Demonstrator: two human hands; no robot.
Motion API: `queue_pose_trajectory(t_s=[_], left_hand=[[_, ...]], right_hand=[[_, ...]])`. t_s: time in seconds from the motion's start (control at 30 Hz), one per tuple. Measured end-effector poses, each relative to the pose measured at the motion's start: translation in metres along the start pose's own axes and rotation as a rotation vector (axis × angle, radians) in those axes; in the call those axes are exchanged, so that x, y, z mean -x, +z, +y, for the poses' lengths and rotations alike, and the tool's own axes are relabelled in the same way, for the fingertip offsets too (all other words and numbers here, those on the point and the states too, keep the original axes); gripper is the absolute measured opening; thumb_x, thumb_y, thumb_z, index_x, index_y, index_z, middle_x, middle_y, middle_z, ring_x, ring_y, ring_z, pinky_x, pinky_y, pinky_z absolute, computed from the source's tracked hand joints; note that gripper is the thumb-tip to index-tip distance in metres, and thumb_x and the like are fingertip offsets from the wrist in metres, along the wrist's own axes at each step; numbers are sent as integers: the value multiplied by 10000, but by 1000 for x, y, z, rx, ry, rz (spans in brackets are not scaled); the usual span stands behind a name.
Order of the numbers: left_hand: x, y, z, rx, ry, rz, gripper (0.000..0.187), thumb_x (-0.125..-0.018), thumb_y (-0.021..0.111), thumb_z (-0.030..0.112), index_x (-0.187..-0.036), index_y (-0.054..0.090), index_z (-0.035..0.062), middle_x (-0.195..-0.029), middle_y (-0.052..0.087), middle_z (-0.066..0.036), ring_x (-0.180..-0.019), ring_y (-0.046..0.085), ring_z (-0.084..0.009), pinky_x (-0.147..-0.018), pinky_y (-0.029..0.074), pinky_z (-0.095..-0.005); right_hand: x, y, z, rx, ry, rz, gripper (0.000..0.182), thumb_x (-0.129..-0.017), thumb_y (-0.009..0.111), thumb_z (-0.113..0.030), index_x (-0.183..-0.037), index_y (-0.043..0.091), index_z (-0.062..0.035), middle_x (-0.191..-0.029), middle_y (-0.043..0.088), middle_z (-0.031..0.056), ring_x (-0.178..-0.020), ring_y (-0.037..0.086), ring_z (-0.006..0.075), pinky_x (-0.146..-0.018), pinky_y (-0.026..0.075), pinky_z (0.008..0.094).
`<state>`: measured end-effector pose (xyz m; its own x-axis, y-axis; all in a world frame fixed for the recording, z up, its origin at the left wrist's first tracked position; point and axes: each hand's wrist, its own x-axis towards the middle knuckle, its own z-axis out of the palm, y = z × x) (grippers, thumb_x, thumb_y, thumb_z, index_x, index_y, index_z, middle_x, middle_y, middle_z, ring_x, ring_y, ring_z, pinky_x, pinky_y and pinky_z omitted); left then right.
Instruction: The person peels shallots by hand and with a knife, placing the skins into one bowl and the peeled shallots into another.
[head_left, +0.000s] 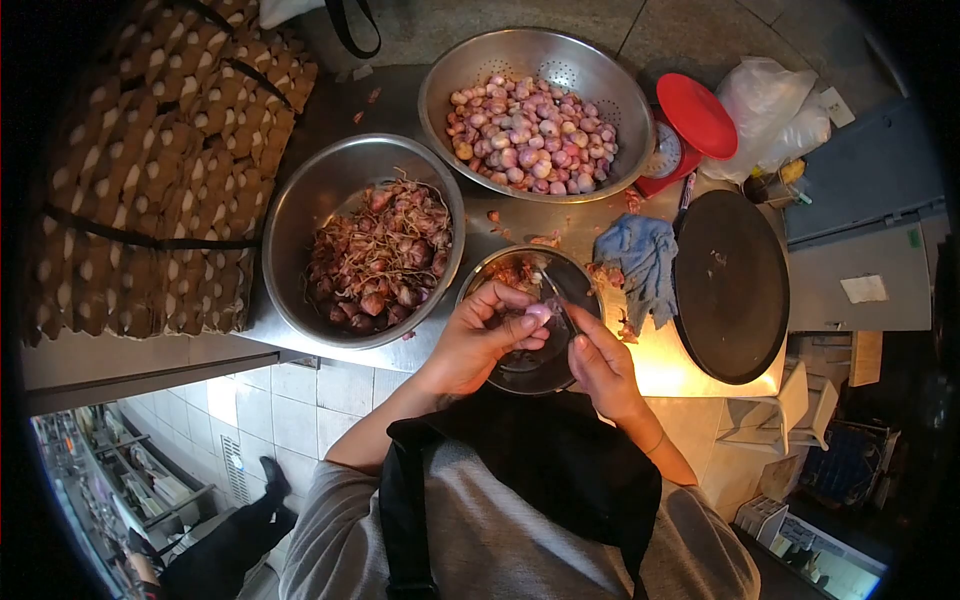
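Between the fingertips of my left hand (487, 335) is a pale purple shallot (540, 313). My right hand (602, 360) grips a small knife (556, 292), its blade close beside the shallot. Both hands are over a smaller metal bowl (480, 277) with peelings inside. To the left, a large metal bowl (285, 215) holds unpeeled shallots (385, 245) with dry roots and skins. Behind my hands, a big metal colander (440, 80) contains many peeled shallots (535, 140).
Stacked egg trays (150, 180) stand at the left. A red scale (690, 125), plastic bags (770, 105), a blue cloth (638, 262) and a round black tray (735, 300) are on the right. Another person's dark-clothed leg (235, 540) shows at lower left.
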<state>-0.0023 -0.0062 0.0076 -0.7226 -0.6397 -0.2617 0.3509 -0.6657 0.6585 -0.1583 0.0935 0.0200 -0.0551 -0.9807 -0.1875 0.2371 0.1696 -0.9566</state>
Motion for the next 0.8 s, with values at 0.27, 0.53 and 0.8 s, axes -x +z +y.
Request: queue_pose_trajectory(t_s=[0.27, 0.53, 0.8], left_hand=[[0, 4, 3, 57, 6, -36, 201, -817, 546, 19, -1004, 494, 72, -992, 576, -61, -895, 573, -157, -761, 488, -267], [0, 1, 1, -53, 80, 1, 213, -793, 595, 27, -981, 501, 57, -919, 551, -27, -868, 541, -104, -765, 457, -240], [2, 1, 2, -100, 163, 29, 252, -743, 631, -16, -962, 519, 39, -923, 587, -47, -875, 559, -119, -781, 466, -255]], right_hand=[[-3, -3, -5, 25, -11, 62, 391, -920, 401, -192, -1266, 375, -12, -708, 414, -64, -544, 317, 14, -475, 246, 156], [2, -8, -3, 94, -28, 52, 391, -918, 402, -182, -1272, 369, -19, -903, 498, -28, -562, 335, 19, -486, 259, 152], [3, -7, -19, 312, 10, 11, 432, -909, 407, -163, -1308, 313, -25, -1207, 452, 75, -919, 493, 143, -806, 371, 222]])
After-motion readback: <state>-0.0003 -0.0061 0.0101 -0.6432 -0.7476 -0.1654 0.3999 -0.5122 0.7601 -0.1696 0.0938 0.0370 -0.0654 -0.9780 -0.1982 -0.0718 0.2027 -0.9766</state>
